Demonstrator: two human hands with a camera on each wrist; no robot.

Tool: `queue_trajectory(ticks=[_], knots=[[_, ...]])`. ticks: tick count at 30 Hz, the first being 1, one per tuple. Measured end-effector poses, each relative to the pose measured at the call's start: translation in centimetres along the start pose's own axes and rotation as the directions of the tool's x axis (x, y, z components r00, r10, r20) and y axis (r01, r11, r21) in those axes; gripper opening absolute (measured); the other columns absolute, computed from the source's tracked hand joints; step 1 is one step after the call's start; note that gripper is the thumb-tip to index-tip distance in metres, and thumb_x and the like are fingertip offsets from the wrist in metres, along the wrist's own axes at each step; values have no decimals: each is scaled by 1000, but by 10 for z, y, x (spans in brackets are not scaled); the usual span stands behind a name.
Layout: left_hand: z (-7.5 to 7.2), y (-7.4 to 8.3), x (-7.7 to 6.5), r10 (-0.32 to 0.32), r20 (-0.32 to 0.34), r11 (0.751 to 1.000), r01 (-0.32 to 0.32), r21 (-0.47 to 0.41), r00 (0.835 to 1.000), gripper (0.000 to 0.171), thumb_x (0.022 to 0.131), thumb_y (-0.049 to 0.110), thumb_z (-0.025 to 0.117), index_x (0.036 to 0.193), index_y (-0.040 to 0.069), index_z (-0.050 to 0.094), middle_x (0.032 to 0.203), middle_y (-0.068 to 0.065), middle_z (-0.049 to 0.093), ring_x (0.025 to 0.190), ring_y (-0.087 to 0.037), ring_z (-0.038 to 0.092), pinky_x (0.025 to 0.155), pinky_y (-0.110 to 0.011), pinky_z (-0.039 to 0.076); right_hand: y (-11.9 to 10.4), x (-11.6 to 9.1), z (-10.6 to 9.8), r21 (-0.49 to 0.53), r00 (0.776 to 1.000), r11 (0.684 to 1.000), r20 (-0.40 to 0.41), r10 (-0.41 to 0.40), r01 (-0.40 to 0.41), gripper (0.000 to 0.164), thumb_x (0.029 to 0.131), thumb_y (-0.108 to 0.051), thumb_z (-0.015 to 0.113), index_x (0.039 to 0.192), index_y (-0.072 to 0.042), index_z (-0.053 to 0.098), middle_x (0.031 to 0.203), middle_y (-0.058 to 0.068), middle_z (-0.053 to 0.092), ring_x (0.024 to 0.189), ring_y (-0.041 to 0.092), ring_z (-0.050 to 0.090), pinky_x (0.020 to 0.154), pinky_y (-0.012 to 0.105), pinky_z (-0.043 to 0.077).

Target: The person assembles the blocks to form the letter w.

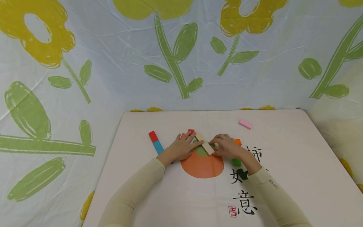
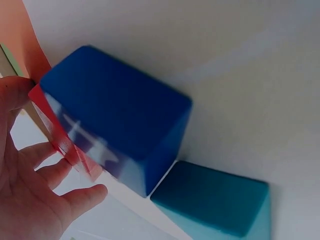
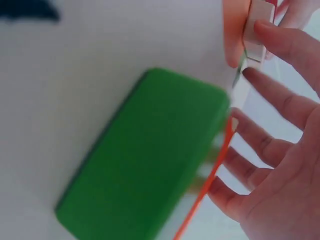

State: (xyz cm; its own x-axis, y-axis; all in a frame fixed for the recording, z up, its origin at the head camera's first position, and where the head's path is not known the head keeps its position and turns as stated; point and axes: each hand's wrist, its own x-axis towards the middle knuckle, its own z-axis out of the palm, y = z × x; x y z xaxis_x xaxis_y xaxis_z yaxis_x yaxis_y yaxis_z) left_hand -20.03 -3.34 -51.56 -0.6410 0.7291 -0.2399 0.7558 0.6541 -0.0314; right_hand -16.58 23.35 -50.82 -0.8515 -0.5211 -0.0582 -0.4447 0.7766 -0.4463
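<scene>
My left hand (image 1: pixel 180 148) lies over the upper left of a printed orange fruit, its fingers spread. Its index fingertip touches a row of plain wooden blocks (image 1: pixel 208 148). Close to its other fingers sits a red block (image 1: pixel 191 130). From the right, my right hand (image 1: pixel 227 147) touches the lower part of the same row with thumb and index finger; in the right wrist view the thumb rests on a pale block (image 3: pixel 255 49). Near the left wrist stands a dark blue block (image 2: pixel 117 102), and a green block (image 1: pixel 236 162) lies beside the right wrist.
A red block (image 1: pixel 153 136) and a light blue block (image 1: pixel 158 147) form a slanted line at the left. An orange block (image 1: pixel 238 142) is partly behind the right hand. A pink block (image 1: pixel 245 124) lies farther back. The table cover (image 1: pixel 170 201) bears black characters at the right.
</scene>
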Motion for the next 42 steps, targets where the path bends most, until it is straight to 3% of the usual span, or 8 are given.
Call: queue_trajectory(ticks=[4,9,15,23,42], knots=[[-1,0,0,6,-10,1000,-6,-2,1000,64,106,35,47,160,41,14,166,-11,13,150,-34,18,111,-61,28,-7,-1,2,-46,998,998,-36,44,-46,45,88,-34,78,121,-5,68,130,22,56,120,47,47,98,64,39],[-4,1,-2,5,-17,1000,-5,-4,1000,63,106,35,48,160,40,17,166,-12,14,149,-35,19,111,-62,28,-23,-4,11,-115,983,984,-133,124,-140,46,85,-49,77,99,-7,70,116,22,61,115,46,51,100,60,39],[-7,1,-5,5,-20,1000,-5,-6,1000,63,106,34,48,160,39,18,166,-12,15,149,-36,18,111,-61,28,-33,-6,23,-116,958,966,-204,203,-230,38,82,-45,81,80,-12,62,108,19,57,113,42,48,95,60,39],[-4,2,-4,1,-39,1000,-2,-23,999,61,106,32,47,160,40,21,165,-12,17,149,-36,20,110,-62,30,-36,-8,25,-95,953,964,-202,225,-248,37,83,-43,81,78,-14,58,117,23,55,119,46,45,97,63,37],[0,1,-1,-1,-27,1000,1,-15,1000,62,106,32,46,160,42,17,166,-10,15,150,-33,19,110,-62,29,-37,-10,23,-73,948,959,-188,256,-273,37,83,-42,81,80,-15,57,119,22,55,120,45,44,95,64,37]])
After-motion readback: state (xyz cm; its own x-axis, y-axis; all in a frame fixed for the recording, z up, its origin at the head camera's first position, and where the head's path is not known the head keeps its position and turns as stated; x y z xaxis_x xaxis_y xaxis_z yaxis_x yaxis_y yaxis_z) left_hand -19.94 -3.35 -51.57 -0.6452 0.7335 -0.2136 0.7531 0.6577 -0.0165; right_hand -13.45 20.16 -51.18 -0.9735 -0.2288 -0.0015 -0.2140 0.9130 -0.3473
